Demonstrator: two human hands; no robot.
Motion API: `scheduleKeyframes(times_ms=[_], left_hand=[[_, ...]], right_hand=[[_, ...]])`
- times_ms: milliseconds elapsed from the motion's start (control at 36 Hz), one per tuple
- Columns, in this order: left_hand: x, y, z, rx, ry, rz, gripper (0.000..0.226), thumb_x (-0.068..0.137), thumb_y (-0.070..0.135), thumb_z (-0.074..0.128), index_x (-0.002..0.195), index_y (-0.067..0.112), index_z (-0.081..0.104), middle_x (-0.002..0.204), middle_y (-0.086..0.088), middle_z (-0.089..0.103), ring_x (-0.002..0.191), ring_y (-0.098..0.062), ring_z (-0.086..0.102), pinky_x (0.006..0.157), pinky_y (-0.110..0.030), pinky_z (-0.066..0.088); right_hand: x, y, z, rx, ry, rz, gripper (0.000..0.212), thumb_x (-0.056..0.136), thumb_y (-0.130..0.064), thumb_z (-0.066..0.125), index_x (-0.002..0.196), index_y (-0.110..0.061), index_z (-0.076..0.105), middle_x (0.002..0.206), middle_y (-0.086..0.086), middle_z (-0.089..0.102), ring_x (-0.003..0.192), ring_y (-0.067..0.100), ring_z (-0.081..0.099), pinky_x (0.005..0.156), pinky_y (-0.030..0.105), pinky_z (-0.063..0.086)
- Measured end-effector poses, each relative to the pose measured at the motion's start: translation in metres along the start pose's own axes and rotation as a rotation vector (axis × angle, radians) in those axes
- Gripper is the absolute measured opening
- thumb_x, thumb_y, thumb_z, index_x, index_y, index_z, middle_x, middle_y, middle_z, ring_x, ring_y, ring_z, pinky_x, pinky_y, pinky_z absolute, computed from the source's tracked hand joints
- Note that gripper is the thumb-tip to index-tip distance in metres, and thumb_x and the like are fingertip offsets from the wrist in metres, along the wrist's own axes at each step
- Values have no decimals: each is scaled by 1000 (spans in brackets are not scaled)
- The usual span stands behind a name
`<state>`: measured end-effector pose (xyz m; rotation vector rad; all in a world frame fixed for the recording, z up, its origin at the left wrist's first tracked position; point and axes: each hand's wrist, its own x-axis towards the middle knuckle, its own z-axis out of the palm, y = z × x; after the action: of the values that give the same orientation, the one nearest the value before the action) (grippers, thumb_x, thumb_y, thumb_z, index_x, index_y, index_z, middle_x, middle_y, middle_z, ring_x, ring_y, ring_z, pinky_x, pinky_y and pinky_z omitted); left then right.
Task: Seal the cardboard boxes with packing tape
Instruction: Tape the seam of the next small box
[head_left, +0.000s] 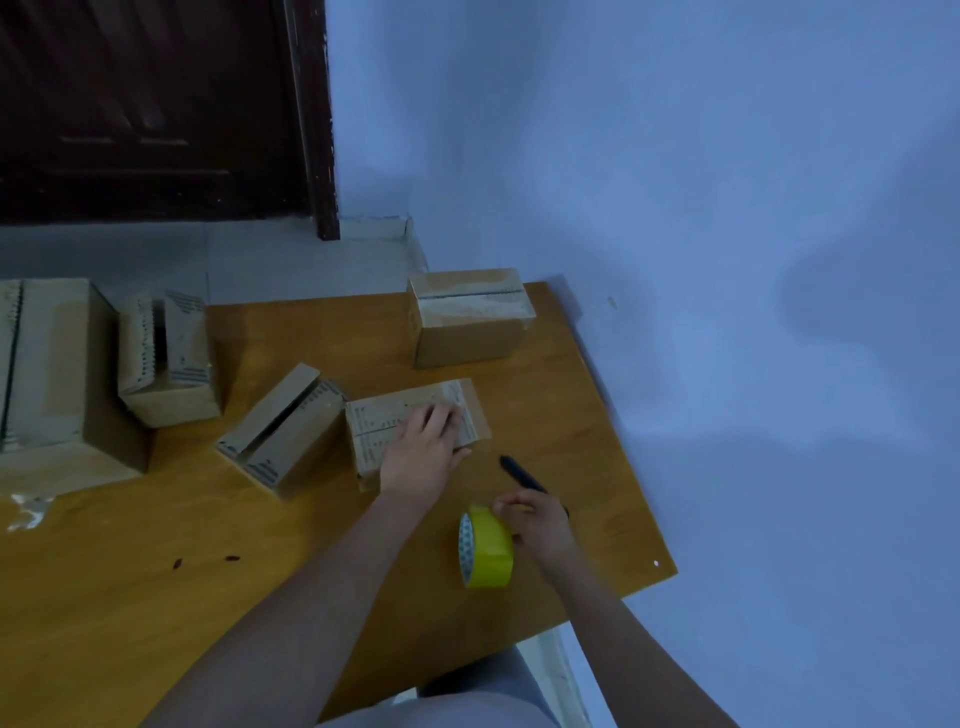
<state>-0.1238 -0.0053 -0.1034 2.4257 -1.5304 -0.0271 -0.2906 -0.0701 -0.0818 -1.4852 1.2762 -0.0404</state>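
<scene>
Tape roll (485, 546) in right hand (537, 525)

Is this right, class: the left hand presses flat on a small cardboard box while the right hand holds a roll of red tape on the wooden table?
Not quite. The head view shows the tape roll is yellow, not red. The rest stands: left hand flat on the small box, right hand at the roll, on the wooden table.
</scene>
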Motion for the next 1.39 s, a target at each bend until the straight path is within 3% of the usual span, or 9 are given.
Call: scheduleKeyframes(times_ms=[167,250,361,611,778,889,944,1167,1389], left_hand=[[-4,-7,-12,-138,-143,71,60,89,59,47,132,17,49,131,0,44,126,-21,34,103,-34,37],[2,-2,-24,-197,-166,59,72,88,71,21,116,15,58,118,-1,49,116,-19,39,96,-29,33],[23,8,-27,-160,-73,-43,42,94,49,43,111,12,53,116,-4,45,112,-23,40,94,-31,33],[55,26,-17,-106,-260,-282,40,85,43,53,111,15,42,116,-4,46,113,-24,39,97,-36,32],[56,31,-8,-44,-229,-273,27,93,36,45,110,15,44,114,-3,50,111,-24,42,91,-37,33],[55,31,-5,-40,-209,-250,18,95,32,43,106,18,46,111,-2,50,107,-24,41,88,-36,32],[55,30,-4,-43,-213,-253,15,95,31,44,103,20,48,110,-2,50,106,-24,41,87,-35,31],[57,29,-4,-56,-251,-254,29,95,53,43,99,31,62,108,0,47,107,-24,39,92,-38,28],[54,31,-5,-1,-262,-210,34,97,51,37,101,33,66,111,0,44,108,-25,37,94,-41,30]], right_hand=[[5,3,-11,-53,85,-113,11,88,-17,64,80,-22,69,89,0,67,84,15,63,74,35,53],[8,5,-15,-50,97,-128,16,88,-17,64,75,-26,68,84,1,68,81,19,64,75,39,53],[14,8,-14,-65,110,-139,18,86,-16,65,72,-27,68,81,-1,67,81,21,65,75,40,52],[23,15,-17,-63,93,-146,13,90,-14,61,79,-18,66,80,-6,63,73,4,57,59,7,40],[27,20,-19,-17,94,-138,12,89,-11,62,79,-17,64,77,-11,61,72,-2,55,61,6,39],[29,21,-17,14,90,-142,9,89,-13,63,81,-16,66,96,6,67,83,11,59,72,18,43],[28,20,-16,15,91,-150,10,89,-13,62,81,-16,65,91,3,64,80,7,57,69,14,41],[28,22,-17,16,77,-171,16,89,-13,62,76,-22,64,87,-1,65,76,1,55,70,20,41],[27,26,-17,7,73,-167,8,89,-15,62,83,-16,67,99,4,68,84,8,58,76,22,44]])
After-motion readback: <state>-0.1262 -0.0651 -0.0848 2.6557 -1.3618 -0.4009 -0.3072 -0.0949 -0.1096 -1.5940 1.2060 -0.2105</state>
